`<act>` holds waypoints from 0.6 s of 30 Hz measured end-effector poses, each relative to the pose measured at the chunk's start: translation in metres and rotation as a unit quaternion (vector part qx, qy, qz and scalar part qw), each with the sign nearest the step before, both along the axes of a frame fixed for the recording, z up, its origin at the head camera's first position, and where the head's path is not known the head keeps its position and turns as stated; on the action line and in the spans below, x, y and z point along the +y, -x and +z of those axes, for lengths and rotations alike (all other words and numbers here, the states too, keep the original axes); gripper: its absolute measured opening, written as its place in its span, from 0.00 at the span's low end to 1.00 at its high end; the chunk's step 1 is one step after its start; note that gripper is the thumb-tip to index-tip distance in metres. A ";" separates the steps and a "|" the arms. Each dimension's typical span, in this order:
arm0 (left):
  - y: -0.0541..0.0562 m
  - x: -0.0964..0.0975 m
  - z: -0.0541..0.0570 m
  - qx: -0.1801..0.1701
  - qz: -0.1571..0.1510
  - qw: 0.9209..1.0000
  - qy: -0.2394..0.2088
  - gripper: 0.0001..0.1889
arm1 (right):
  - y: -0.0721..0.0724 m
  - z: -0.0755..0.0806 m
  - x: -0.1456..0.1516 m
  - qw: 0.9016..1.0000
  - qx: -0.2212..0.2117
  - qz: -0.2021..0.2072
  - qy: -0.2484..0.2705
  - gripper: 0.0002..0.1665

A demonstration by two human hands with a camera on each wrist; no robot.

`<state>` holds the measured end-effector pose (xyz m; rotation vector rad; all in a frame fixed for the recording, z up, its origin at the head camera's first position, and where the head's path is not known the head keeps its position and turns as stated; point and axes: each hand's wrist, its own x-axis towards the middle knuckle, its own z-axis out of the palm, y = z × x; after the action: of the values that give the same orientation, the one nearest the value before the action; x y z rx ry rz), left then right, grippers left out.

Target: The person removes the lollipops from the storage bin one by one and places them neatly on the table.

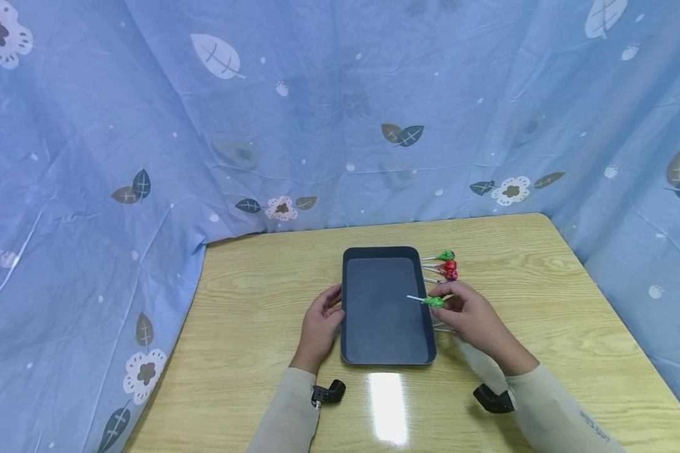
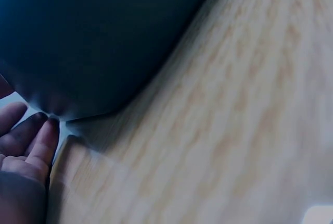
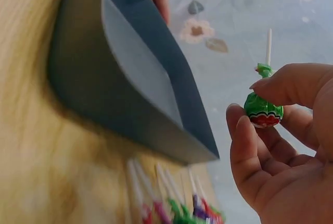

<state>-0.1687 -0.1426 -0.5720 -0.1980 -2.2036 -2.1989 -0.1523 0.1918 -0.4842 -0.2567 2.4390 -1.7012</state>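
A dark grey rectangular tray (image 1: pixel 386 358) lies on the table. My left hand (image 1: pixel 320 322) holds its left side, thumb at the rim and fingers bent against the outer wall; in the left wrist view the fingertips (image 2: pixel 49 125) meet that wall. Over the tray's right edge, my right hand (image 1: pixel 469 314) pinches a green-wrapped lollipop (image 3: pixel 264 110) by its head, between thumb and fingers. Its white stick points left in the head view. Beside the tray's right side lie more lollipops, a green one (image 1: pixel 446 255) and red ones (image 1: pixel 449 265); some are hidden behind my right hand.
The light wooden table (image 1: pixel 260 277) carries a bright reflection in front of the tray. A blue patterned curtain (image 1: pixel 317 126) hangs behind and along the sides. Black wrist cameras (image 1: pixel 331 391) are strapped over both sleeves.
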 end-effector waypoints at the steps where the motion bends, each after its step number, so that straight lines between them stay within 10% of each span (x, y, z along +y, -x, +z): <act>1: 0.000 0.000 0.000 0.000 -0.001 1.000 0.000 0.29 | -0.004 -0.001 0.005 1.000 -0.006 -0.008 -0.003 0.19; 18: 0.000 0.000 0.000 -0.001 -0.003 1.000 -0.004 0.29 | -0.051 -0.022 0.048 0.989 0.038 -0.077 -0.117 0.19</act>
<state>-0.1687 -0.1429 -0.5721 -0.2035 -2.1985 -2.2110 -0.1010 0.2399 -0.5058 -0.1073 2.7490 -1.4623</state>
